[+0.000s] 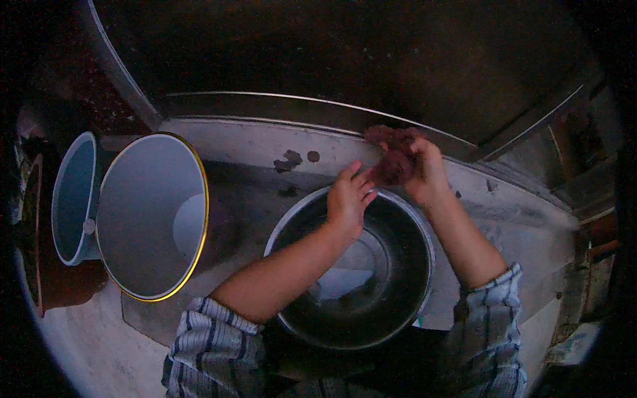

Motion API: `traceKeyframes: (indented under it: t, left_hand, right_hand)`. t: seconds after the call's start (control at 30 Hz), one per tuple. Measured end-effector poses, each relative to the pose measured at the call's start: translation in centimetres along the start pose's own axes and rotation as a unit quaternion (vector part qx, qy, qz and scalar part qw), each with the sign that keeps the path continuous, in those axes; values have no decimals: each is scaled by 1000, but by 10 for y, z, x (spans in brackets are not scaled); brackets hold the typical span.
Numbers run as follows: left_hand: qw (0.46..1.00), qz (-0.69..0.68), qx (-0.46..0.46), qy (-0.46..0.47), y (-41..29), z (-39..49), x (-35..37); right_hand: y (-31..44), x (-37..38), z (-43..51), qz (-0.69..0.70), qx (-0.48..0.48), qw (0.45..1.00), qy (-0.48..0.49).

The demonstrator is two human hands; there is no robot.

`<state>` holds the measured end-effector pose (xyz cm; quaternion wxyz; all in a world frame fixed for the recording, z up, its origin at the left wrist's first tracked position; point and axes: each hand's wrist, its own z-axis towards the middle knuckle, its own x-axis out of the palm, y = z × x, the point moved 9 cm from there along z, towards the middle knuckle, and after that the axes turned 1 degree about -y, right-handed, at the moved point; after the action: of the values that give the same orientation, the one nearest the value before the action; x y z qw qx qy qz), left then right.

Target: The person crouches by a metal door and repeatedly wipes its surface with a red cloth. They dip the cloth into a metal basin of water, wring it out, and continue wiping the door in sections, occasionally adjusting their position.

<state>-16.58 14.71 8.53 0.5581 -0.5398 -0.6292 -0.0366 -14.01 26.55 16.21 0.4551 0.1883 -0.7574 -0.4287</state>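
A crumpled, dark reddish cloth (394,166) is bunched up beyond the far rim of a round metal basin (428,278). My right hand (427,171) grips the cloth from its right side. At the cloth's left edge is my left hand (351,201), its fingers apart and its palm turned towards the cloth; whether the fingertips touch it is hard to tell. Both forearms reach over the basin, which has a pale reflection in its bottom, and striped sleeves are rolled up near the elbows.
Left of the basin stands a large round container with a yellow rim (205,239), beside a smaller pale blue bucket (74,199). A low ledge (239,134) with dark spots runs below a dark framed panel (323,54). A brown pot lies at the far left.
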Motion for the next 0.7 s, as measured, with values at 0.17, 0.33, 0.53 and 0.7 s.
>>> traceKeyframes:
  t: [0.17,0.33,0.53,0.7]
  left_hand:
    - [997,0,-74,-26,10,-25,-31]
    - [985,-4,-165,44,18,-55,-33]
    - [981,84,-174,32,35,-82,-35]
    - [948,262,-177,-38,54,-87,-87]
  right_hand:
    - [-35,-22,-46,8,152,980,126]
    - [-80,-41,-91,55,279,943,175]
    - [-100,-54,-113,32,328,936,127]
    - [-113,-75,-101,-368,215,893,142]
